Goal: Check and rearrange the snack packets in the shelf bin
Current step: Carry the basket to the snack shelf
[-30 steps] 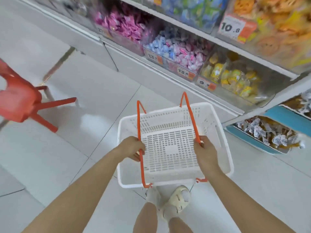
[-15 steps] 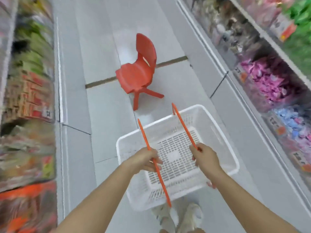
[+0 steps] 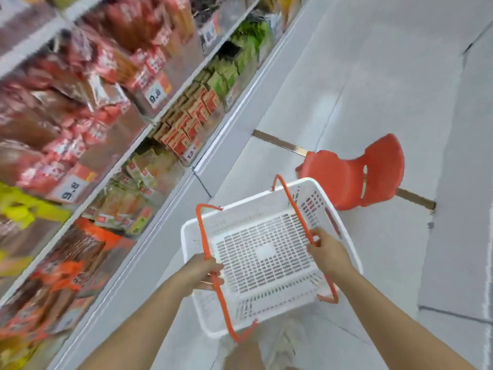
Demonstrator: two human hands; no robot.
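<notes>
Single head-worn wide-angle view, tilted steeply down, close over a white basket (image 3: 266,252), shelves (image 3: 128,134) at left.

Red plastic chair (image 3: 354,174) right of centre, on pale tiled floor (image 3: 386,76). Brass-coloured floor strip (image 3: 280,143) runs diagonally from shelving base toward chair, passes under it. White price tags (image 3: 155,95) on shelf edges, upper left; digits blurred.
</notes>
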